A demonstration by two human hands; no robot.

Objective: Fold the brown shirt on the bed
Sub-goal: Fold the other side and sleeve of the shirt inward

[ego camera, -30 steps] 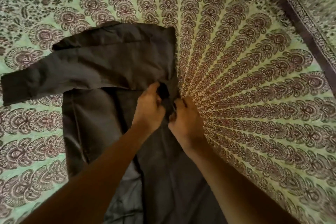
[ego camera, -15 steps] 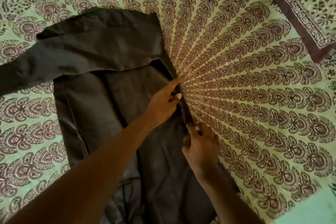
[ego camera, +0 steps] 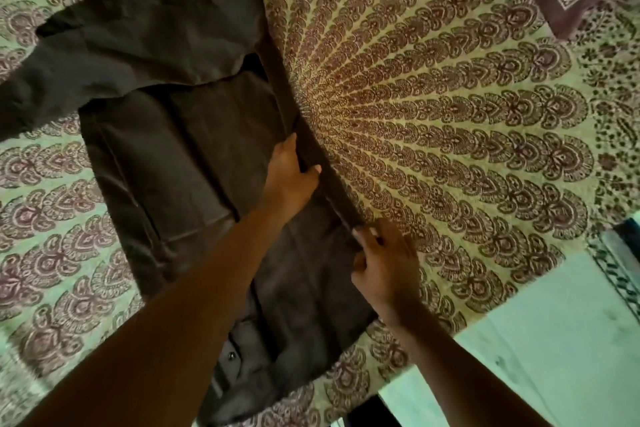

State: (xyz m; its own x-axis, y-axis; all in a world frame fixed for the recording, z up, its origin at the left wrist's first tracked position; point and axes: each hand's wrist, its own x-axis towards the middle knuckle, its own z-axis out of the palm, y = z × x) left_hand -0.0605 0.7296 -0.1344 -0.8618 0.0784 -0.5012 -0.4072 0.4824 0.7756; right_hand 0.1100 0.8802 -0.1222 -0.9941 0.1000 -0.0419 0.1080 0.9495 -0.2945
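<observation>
The brown shirt (ego camera: 180, 156) lies spread on the patterned bedsheet (ego camera: 450, 114), one sleeve cut off at the frame's left edge. On the shirt's right folded edge, the left hand (ego camera: 291, 177) presses with straight fingers while the right hand (ego camera: 384, 263) pinches the fabric, its fingertips partly hidden.

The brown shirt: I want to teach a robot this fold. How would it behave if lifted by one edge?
Probably floppy: the brown shirt lies creased, its sleeve draped limply over the bedsheet. Likely light, since the right hand pinches its edge with fingertips alone. It would probably sag and unfold; the left hand lies on the fold.
</observation>
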